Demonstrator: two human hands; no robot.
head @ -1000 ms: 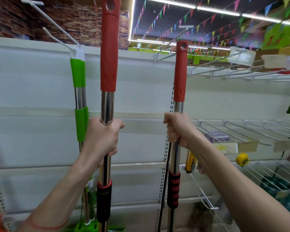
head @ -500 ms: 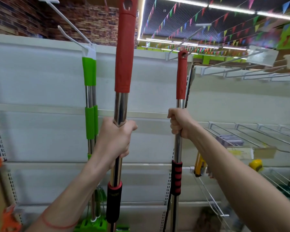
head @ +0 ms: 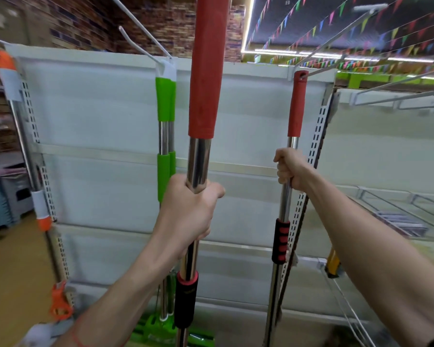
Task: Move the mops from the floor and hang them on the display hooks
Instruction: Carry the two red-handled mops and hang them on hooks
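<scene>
Two red-handled mops with steel poles stand upright in front of me. My left hand (head: 188, 209) grips the near mop (head: 206, 71) on its steel pole, below the red grip; its top runs out of view. My right hand (head: 290, 169) grips the far mop (head: 297, 106) just under its red grip. That mop's top eyelet sits on a long wire display hook (head: 336, 46) close to the white back panel. Two green-handled mops (head: 164, 101) hang side by side from another hook (head: 140, 43) at the left.
The white shelf back panel (head: 98, 108) has slotted uprights (head: 316, 146) at both sides. Wire shelves (head: 398, 211) and more hooks stick out at the right. An orange-and-white handled pole (head: 23, 126) hangs at the left edge. Green mop heads (head: 158, 326) rest low.
My right hand has pushed the far mop back along the hook toward the panel. The left mop has come closer and higher, its top now out of view. The view has swung left.
</scene>
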